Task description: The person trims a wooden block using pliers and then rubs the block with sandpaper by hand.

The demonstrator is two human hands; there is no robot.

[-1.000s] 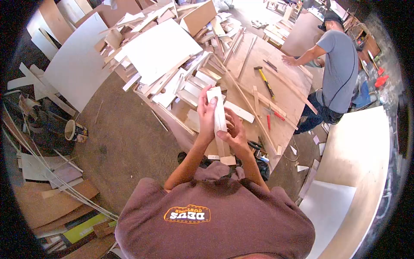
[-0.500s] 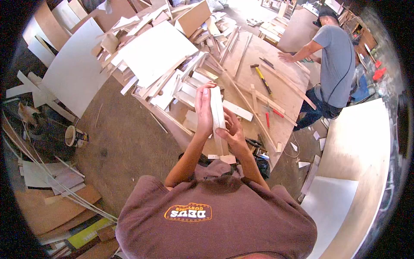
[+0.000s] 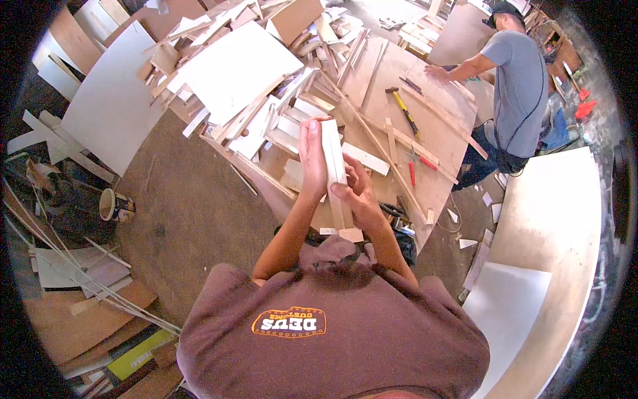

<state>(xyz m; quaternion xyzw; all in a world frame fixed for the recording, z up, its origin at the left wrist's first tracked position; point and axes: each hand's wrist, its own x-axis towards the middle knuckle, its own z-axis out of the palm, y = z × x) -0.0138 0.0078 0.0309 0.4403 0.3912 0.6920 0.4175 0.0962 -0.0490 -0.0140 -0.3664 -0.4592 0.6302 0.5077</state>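
Between my two hands stand white-faced wooden strips [image 3: 334,156], pressed together lengthwise with a thin seam showing along them. The palm of my left hand [image 3: 313,159] lies along their left side, with its fingers pointing up near the far end. Lower down on the right side, my right hand [image 3: 358,197] grips the strips with its thumb on the near face and its fingers curled behind. Part of the right fingers is hidden by the wood. Under the hands is the workbench [image 3: 425,193], and a small wood block [image 3: 351,235] sits close to my chest.
A hammer [image 3: 403,112] and red-handled tools [image 3: 412,173] lie on the bench to the right, among long wooden strips. A white board [image 3: 234,73] rests on piled offcuts at the left. Across the bench, a person in a grey shirt [image 3: 515,83] leans over the wood.
The view has shifted slightly. Both hands keep their hold on the strips, and my left fingers sit a little higher and straighter. The other person's hand has moved slightly.
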